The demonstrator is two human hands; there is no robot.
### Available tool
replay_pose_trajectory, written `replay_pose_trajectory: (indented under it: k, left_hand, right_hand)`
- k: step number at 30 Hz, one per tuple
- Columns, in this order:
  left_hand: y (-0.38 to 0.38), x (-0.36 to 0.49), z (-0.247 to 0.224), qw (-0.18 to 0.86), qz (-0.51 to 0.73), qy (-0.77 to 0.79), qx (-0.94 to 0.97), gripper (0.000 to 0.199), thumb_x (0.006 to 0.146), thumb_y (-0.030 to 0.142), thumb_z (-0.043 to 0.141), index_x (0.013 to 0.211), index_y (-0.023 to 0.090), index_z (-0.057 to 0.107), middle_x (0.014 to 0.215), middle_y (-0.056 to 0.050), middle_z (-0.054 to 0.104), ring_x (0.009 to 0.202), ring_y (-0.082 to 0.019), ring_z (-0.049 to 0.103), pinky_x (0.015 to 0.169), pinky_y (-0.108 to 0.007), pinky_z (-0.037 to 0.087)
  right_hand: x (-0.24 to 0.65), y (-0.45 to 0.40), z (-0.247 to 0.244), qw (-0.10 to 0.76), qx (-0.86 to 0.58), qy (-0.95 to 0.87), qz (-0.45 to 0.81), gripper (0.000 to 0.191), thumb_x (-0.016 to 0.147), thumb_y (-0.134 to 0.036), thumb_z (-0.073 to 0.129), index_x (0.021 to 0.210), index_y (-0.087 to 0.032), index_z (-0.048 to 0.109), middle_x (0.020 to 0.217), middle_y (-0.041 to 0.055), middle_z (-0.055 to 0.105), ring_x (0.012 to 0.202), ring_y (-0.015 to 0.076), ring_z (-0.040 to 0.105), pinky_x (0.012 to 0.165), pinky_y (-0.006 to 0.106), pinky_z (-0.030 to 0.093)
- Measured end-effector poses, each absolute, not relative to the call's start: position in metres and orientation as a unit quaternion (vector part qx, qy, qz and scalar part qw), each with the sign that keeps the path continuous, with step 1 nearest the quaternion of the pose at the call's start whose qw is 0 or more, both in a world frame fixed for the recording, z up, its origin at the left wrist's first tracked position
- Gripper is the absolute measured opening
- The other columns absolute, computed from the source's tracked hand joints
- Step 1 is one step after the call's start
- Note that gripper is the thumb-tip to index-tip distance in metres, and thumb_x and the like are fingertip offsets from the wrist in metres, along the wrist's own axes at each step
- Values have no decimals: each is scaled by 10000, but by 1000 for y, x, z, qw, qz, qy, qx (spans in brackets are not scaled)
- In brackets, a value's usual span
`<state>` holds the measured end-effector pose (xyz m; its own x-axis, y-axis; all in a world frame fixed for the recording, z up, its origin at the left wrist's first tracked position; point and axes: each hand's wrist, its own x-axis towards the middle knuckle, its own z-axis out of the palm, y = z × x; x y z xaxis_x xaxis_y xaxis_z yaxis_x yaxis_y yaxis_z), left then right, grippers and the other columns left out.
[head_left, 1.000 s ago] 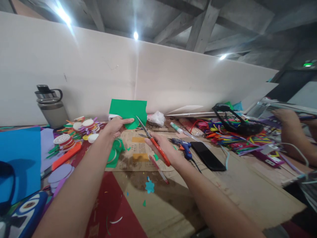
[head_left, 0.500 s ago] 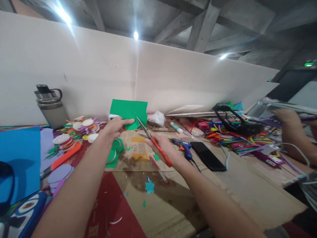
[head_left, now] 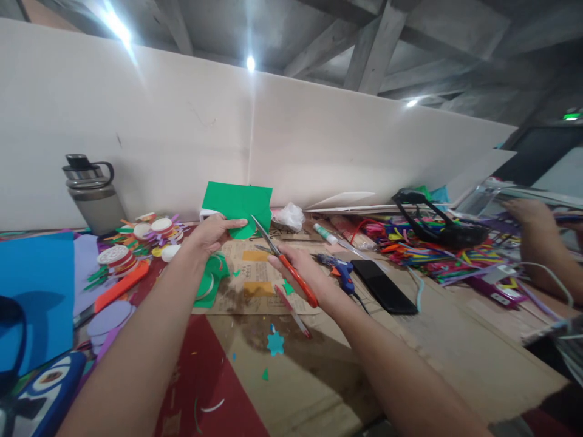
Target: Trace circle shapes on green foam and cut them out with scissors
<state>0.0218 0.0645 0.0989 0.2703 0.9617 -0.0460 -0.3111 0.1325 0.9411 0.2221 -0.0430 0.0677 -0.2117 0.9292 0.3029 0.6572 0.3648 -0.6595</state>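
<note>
My left hand pinches the lower edge of a green paper sheet, held up before the white board. In my right hand is a pair of scissors with orange-red handles. The scissor blades are spread apart, and the upper one overlaps the sheet's lower right part. Below my left hand lies a green paper offcut with curved cuts. A red-and-white pen and a blue flower-shaped paper cutout are on the cardboard under my right hand.
A glue gun, a black phone and a glue stick lie to the right. A water bottle and an orange cutter knife are left. Another person's hand is at far right, beyond colourful pipe cleaners.
Almost nothing differs. My right hand and the scissors have shifted very slightly to the right, while the left hand stays on the green sheet.
</note>
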Motion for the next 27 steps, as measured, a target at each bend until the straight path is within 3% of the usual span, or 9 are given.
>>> replay_pose_trajectory:
  k: [6,17,23,27]
  left_hand:
    - [65,21,99,652,448,363,493,221,532,172,851,608,137,646,556,-42,646,481,-181,607,517,-340,556]
    - [64,21,97,649,430,363,512,207,547,190,846,643,128,673,631,-74,698,541,-200,648,547,-350,581]
    - [51,25,110,624,405,413,526,301,623,166,814,512,156,535,478,-20,610,419,-129,558,420,-240,480]
    - [51,26,110,626,405,400,533,289,574,163,844,511,155,562,455,5,583,420,-113,546,455,-230,484]
  right_hand:
    - [226,-40,64,342,-515,-764,188,304,905,-442,469,712,-209,447,651,-26,459,626,134,432,589,260,309]
    - [233,-43,65,335,-504,-771,199,324,912,-470,462,723,-207,457,627,-37,437,607,126,412,577,251,298]
    - [238,-43,63,331,-488,-781,207,360,932,-516,427,747,-208,429,643,-39,420,623,123,406,582,246,295]
    - [239,-41,61,332,-487,-785,190,360,929,-511,439,736,-208,419,640,-34,426,637,130,413,596,252,299]
